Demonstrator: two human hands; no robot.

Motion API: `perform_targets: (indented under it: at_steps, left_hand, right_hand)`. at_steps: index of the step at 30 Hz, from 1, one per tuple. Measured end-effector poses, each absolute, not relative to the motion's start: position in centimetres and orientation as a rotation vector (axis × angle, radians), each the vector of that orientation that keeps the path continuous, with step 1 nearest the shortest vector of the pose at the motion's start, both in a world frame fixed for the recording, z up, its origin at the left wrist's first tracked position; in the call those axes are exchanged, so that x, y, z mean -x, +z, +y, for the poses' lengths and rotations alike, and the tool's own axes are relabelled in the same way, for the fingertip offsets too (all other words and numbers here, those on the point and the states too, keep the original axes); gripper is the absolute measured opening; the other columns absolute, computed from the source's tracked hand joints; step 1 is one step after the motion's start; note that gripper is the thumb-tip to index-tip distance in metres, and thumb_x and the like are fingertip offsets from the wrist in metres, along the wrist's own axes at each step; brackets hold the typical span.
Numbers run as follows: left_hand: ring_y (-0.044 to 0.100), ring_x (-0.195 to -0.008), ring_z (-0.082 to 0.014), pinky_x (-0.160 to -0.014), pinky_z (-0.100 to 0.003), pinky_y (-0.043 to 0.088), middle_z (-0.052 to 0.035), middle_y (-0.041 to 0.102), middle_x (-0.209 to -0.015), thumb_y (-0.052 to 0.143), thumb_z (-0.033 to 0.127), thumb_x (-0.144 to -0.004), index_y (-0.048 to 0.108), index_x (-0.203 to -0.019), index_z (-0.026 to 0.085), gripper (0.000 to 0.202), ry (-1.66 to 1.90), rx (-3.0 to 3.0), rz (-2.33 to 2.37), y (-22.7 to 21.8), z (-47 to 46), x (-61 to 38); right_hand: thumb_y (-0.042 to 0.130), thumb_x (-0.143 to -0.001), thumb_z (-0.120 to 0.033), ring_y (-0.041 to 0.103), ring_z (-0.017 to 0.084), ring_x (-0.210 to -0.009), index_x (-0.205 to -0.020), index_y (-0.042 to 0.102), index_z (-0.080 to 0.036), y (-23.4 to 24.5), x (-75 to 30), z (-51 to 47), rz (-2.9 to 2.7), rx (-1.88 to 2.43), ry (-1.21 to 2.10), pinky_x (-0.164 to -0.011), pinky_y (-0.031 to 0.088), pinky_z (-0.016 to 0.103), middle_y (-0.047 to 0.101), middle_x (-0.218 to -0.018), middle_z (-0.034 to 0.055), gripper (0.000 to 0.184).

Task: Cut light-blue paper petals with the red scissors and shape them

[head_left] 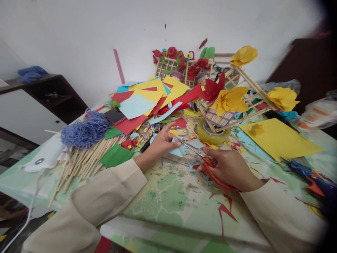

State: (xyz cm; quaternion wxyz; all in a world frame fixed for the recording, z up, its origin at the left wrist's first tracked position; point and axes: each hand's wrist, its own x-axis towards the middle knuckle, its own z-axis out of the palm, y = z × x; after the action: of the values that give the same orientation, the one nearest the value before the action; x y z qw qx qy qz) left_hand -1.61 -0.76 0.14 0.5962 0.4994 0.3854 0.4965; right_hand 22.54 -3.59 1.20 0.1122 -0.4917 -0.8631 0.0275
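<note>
Above the green-patterned table [163, 200], the right hand [231, 168] is closed in a grip; the left hand [160, 144] seems to pinch. The orange-handled scissors [201, 153], in the right hand, slant forward-left lengthwise. The light-blue paper [179, 151] is just under the blades, nearer the left hand.

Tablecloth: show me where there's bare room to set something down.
The barest stretch of tablecloth is nearest the wearer, bordered by the left sleeve, orange-handled scissors and red paper scraps. Crowded: farther back, with paper sheets, yellow flowers and tape roll; leftward, with blue yarn and sticks.
</note>
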Motion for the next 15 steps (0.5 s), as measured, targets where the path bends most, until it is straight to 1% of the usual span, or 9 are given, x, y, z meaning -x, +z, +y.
perform_targets:
  at_steps: [5, 8, 12, 15]
  left_hand:
    - [0.058, -0.056, -0.0088, -0.055, -0.020, 0.042, 0.0047, 0.061, -0.065, 0.079, 0.019, -0.062, 0.030, -0.143, 0.018, 0.094, 1.177, -1.125, 0.937, 0.38, -0.83, 1.56]
    - [0.060, -0.057, -0.0104, -0.055, -0.021, 0.043, 0.0028, 0.064, -0.068, 0.078, 0.020, -0.064, 0.032, -0.142, 0.018, 0.091, 1.195, -1.081, 0.950, 0.51, -0.87, 1.57]
    - [0.061, -0.059, -0.0112, -0.058, -0.021, 0.046, 0.0021, 0.064, -0.066, 0.076, 0.024, -0.067, 0.046, -0.131, 0.016, 0.070, 1.212, -1.011, 0.929, 0.63, -0.96, 1.47]
    - [0.062, -0.061, -0.0118, -0.060, -0.022, 0.048, 0.0002, 0.065, -0.067, 0.075, 0.026, -0.069, 0.054, -0.122, 0.014, 0.058, 1.228, -0.972, 0.931, 0.73, -1.39, 1.02]
  right_hand:
    - [0.054, -0.078, -0.061, 0.066, 0.021, -0.065, -0.117, 0.065, -0.025, 1.13, -22.45, -3.54, -2.512, 1.486, 0.062, -0.056, 0.038, 0.027, 0.072, -0.069, 0.0052, 0.055]
    - [0.054, -0.078, -0.062, 0.068, 0.025, -0.071, -0.117, 0.065, -0.022, 0.93, -22.46, -3.31, -2.435, 1.576, 0.061, -0.056, 0.041, 0.029, 0.074, -0.076, 0.0080, 0.057]
    - [0.056, -0.080, -0.056, 0.069, 0.028, -0.083, -0.120, 0.064, -0.020, 0.53, -22.62, -2.86, -2.290, 1.599, 0.176, -0.063, 0.048, 0.032, 0.075, -0.094, 0.0109, 0.054]
    - [0.061, -0.078, -0.049, 0.068, 0.028, -0.089, -0.115, 0.067, -0.020, 0.34, -22.56, -2.74, -2.147, 1.529, 0.309, -0.070, 0.051, 0.034, 0.073, -0.101, 0.0115, 0.048]
